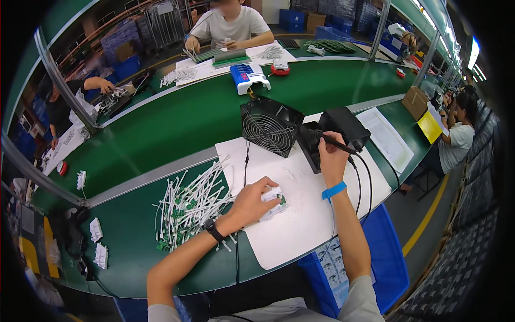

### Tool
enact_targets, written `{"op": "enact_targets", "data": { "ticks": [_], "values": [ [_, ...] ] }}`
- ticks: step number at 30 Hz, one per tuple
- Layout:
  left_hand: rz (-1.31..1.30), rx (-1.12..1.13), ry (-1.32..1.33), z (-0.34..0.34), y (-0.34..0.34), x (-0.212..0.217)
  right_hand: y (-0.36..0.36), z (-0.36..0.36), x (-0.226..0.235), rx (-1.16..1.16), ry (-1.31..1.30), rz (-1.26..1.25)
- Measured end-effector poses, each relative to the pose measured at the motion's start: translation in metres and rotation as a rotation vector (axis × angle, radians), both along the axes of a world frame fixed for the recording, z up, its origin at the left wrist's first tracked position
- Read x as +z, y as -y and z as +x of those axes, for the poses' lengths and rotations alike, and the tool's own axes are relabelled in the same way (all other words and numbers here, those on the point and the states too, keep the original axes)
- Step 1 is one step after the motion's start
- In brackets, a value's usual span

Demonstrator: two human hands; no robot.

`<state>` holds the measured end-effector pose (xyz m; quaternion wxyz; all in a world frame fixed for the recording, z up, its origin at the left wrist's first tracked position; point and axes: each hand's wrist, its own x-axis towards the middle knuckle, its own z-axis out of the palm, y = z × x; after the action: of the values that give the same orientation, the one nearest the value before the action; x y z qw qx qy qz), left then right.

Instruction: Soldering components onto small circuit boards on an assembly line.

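My left hand (249, 203), with a dark band on its wrist, is closed on a small white plastic piece (275, 210) with a bit of green circuit board at its edge. The piece rests on a white sheet (300, 236). Between the fingers of my right hand (333, 156) is a black soldering iron (339, 143); a blue band circles that wrist. Its front end points into a black stand (310, 147), where the tip is hidden. Left of my left hand lies a pile of white wires (188, 206) with small green boards among them.
A black fan (268, 126) and a black box (344, 129) stand behind my hands. Cables hang right of my right hand. Papers (385, 139) lie farther right, a blue bin (389, 252) below. White plastic parts (101, 256) lie left. Across the green bench sits another person (230, 27).
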<state>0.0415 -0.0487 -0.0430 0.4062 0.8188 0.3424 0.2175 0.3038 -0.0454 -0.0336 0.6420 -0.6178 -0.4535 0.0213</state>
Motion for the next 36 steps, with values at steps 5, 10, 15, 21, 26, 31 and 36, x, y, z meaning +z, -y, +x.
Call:
{"op": "enact_targets", "data": {
  "ticks": [5, 10, 15, 21, 26, 31, 36],
  "values": [
    [0.326, 0.047, -0.003, 0.001, -0.001, 0.005, 0.030, -0.001, 0.013, -0.099, -0.070, 0.123],
    [0.517, 0.063, -0.114, -0.021, 0.024, 0.011, 0.065, -0.012, 0.004, 0.003, -0.109, 0.208],
    [0.544, -0.029, -0.220, -0.042, 0.030, 0.008, 0.078, -0.031, -0.023, 0.245, -0.223, 0.103],
    [0.543, -0.104, -0.215, -0.052, 0.027, 0.013, 0.082, -0.041, -0.030, 0.346, -0.260, -0.007],
    [0.613, -0.156, -0.234, -0.045, 0.027, 0.017, 0.078, -0.044, -0.033, 0.377, -0.119, -0.060],
    [0.584, -0.173, -0.321, -0.043, 0.025, 0.018, 0.080, -0.046, -0.027, 0.405, -0.192, -0.026],
    [0.554, -0.180, -0.321, -0.043, 0.023, 0.018, 0.079, -0.050, -0.021, 0.411, -0.272, -0.079]
  ]
}}
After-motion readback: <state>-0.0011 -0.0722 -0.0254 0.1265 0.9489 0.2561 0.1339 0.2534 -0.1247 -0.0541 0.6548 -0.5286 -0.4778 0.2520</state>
